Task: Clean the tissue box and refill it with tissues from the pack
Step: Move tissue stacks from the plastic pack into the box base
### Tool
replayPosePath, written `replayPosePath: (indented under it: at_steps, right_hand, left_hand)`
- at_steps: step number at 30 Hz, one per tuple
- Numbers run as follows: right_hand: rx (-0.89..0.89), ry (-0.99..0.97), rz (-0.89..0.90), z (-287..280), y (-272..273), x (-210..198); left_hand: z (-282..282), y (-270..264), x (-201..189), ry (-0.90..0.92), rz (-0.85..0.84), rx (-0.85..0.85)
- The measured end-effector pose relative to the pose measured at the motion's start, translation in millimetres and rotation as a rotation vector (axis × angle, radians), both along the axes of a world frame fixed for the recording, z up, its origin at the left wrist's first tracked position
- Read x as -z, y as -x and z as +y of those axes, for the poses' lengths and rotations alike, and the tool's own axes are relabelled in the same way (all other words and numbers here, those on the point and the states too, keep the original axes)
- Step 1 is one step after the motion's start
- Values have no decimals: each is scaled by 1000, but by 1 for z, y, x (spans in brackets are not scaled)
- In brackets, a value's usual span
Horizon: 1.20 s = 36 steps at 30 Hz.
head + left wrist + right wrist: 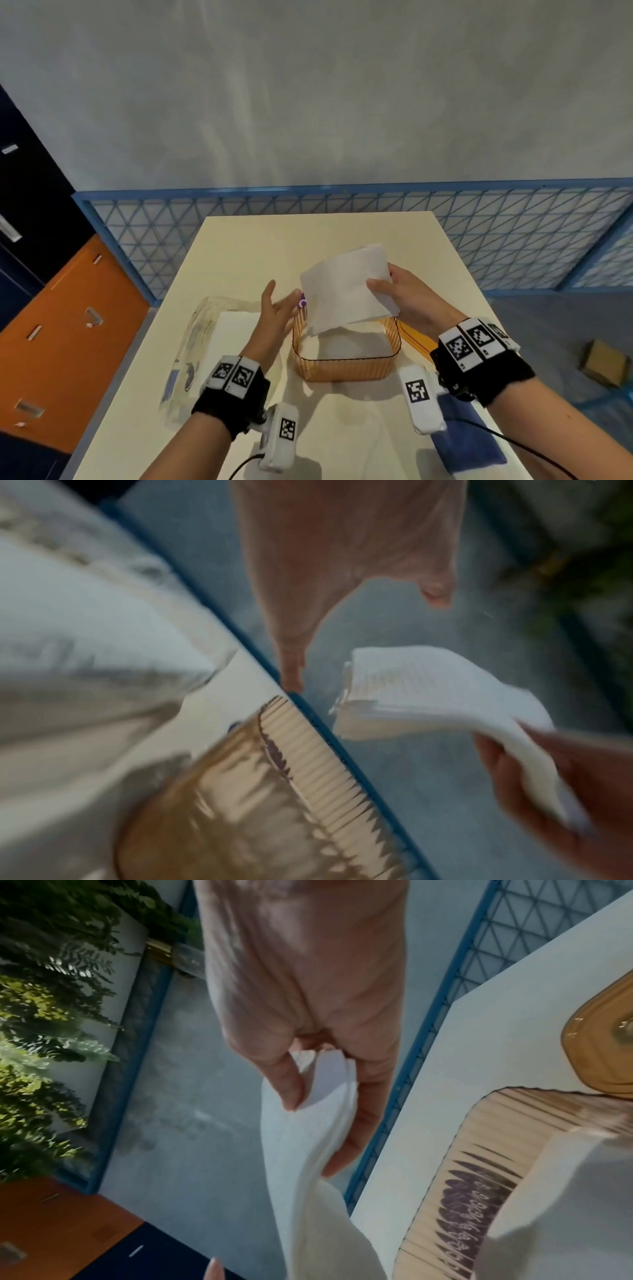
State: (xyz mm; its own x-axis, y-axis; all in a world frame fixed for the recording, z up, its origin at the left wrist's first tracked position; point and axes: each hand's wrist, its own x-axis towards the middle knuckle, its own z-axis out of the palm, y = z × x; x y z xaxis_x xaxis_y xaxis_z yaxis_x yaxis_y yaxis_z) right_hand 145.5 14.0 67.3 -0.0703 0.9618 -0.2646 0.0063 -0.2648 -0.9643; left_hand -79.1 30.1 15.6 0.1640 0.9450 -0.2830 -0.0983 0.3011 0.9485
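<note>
An amber ribbed tissue box [346, 368] stands lidless in the middle of the table, with white tissues lying inside. My right hand [400, 294] grips a stack of white tissues [346, 291] by its right edge, thumb on top, and holds it tilted above the box's far rim; the same stack of tissues [428, 685] and the same grip on the tissues [308, 1129] show in both wrist views. My left hand [277, 308] hovers with straight fingers at the box's left far corner, just left of the stack, holding nothing. The clear plastic tissue pack [205, 346] lies left of the box.
The amber box lid [416, 337] lies to the right of the box, under my right wrist. A blue cloth [466, 438] sits at the table's near right. A blue mesh fence [513, 233] runs behind the table [246, 246]; orange and dark cabinets stand at the left.
</note>
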Motion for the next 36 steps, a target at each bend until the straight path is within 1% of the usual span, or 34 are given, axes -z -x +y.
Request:
replayPosePath:
  at_steps: [1,2,3,4,6,9,11,13,14,16,19,21,23,26,29,31,35,36]
  right_hand:
    - [5,-3,27,-1,-1,2]
    - [11,-10,50,-1,-1,3]
    - [16,-21,70,-2,0,5]
    - [21,-30,81,-3,0,6]
    - [29,-45,84,-3,1,11]
    - [23,-63,43,0,1,18]
    - [32,-79,30,2,-1,20]
    - [45,-100,25,2,-2,23]
    - [48,-108,6,1,-3,25]
    - [51,-98,-75,-4,-5,36]
    - [89,-54,-299,-11,-7,61]
    - [127,-4,-357,-14,-3,75]
    - [145,6,-391,-13,2,83]
    - [155,15,-452,-7,6,85]
    - [164,-14,-442,-4,5,80]
    - [157,-17,-441,-2,1,76]
    - [77,101,-510,0,-7,77]
    - [77,107,-527,2,-8,77]
  left_hand:
    - [4,-1,6,123,-162,16]
    - [7,-1,8,199,-253,44]
    - [8,-3,7,224,-286,74]
    - [10,-5,7,211,-276,83]
    - [15,-10,8,144,-223,84]
    - [21,-16,1,76,-147,86]
    - [24,-17,-1,-14,-26,43]
    - [23,-16,0,-154,109,1]
    - [20,-17,-1,-211,148,-14]
    - [12,-20,5,-272,206,-49]
    - [2,-26,30,-280,335,-75]
    - [-3,-29,46,-289,433,-43]
    - [-3,-32,53,-314,506,-29]
    - [-1,-35,50,-313,517,-51]
    - [2,-35,45,-315,419,-90]
    - [1,-34,40,-320,393,-98]
    - [-7,-29,38,-296,412,2]
    - [-8,-27,38,-291,442,13]
